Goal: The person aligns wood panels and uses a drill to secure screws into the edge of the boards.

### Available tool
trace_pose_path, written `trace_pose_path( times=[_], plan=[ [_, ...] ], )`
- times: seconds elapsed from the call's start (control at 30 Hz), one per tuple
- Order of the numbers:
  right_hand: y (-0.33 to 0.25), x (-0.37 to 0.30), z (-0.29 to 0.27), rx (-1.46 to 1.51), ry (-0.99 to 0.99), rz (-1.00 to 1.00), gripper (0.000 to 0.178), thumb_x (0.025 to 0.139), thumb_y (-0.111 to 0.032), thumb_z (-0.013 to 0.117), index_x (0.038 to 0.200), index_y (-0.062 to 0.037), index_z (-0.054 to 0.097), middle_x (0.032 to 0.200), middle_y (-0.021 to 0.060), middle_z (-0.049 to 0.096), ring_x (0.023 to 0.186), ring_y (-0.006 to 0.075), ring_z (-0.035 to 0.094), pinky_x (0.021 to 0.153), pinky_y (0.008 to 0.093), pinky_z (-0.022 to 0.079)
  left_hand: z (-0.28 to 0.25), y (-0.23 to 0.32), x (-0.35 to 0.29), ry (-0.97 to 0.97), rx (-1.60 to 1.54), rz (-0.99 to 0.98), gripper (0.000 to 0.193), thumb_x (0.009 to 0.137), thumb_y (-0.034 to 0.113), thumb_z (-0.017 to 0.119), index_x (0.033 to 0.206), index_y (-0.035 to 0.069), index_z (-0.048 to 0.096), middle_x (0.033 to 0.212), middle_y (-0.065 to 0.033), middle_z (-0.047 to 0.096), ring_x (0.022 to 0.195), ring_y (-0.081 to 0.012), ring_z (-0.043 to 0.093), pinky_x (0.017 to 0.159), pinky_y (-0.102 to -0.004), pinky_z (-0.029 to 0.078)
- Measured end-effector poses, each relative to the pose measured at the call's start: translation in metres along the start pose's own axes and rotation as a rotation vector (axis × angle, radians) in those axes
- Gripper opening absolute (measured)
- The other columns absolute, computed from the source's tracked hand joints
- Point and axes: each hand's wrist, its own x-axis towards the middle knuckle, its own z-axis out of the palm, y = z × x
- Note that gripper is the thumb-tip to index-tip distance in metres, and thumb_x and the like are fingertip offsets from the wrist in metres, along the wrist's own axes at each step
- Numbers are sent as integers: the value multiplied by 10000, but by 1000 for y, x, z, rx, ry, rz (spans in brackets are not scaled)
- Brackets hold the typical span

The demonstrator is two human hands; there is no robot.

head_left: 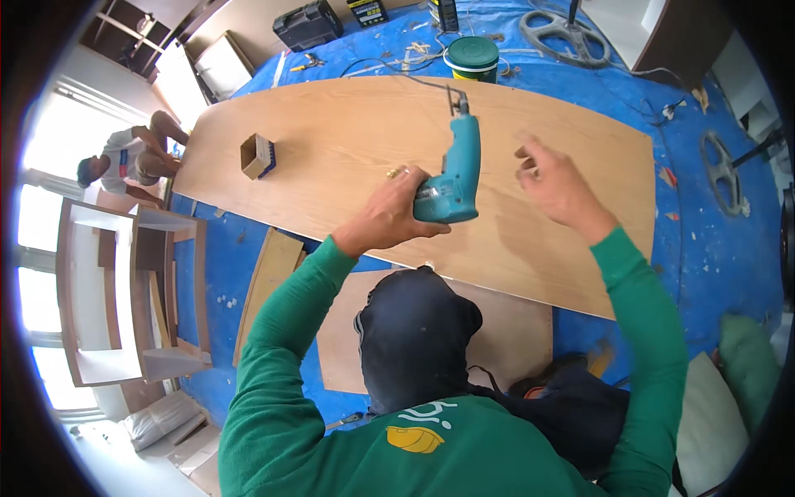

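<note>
My left hand (397,203) is closed around the lower body of a teal power drill (464,170), above a large wooden panel (348,149). The drill's narrower part points away from me, with a dark wire-like piece at its far end. The drill's front is hidden by the hand. To the right, my right hand (551,178) hovers over the panel, apart from the drill. Its fingers are loosely bent and apart, slightly blurred, with nothing visible in them. On the panel's left part stands a small open cardboard box (257,156).
Another person (132,157) crouches at the panel's left end. A green-lidded bucket (472,56) and a black tool case (308,25) stand beyond it. A thin cable crosses the blue floor sheet (687,248). An open cabinet frame (132,217) is at left.
</note>
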Motion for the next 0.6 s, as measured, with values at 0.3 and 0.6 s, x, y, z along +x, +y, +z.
trace_pose_path(
  times=[0.3, 0.6],
  plan=[
    [103, -72, 64, -108, -207, 211, 636, 945, -178, 723, 1509, 18, 505, 1307, 319, 689, 1226, 489, 659, 1043, 509, 533, 113, -111, 17, -195, 419, 242, 733, 743, 400, 928, 1273, 33, 582, 1263, -175, 647, 1301, -371, 570, 1184, -520, 399],
    [201, -120, 22, 24, -31, 525, 569, 937, -178, 750, 1461, -41, 578, 1217, 253, 751, 1105, 413, 739, 942, 462, 587, 133, -134, 15, -267, 497, 196, 896, 795, 552, 874, 1426, 24, 518, 1390, -178, 599, 1421, -390, 490, 1259, -630, 294]
  ],
)
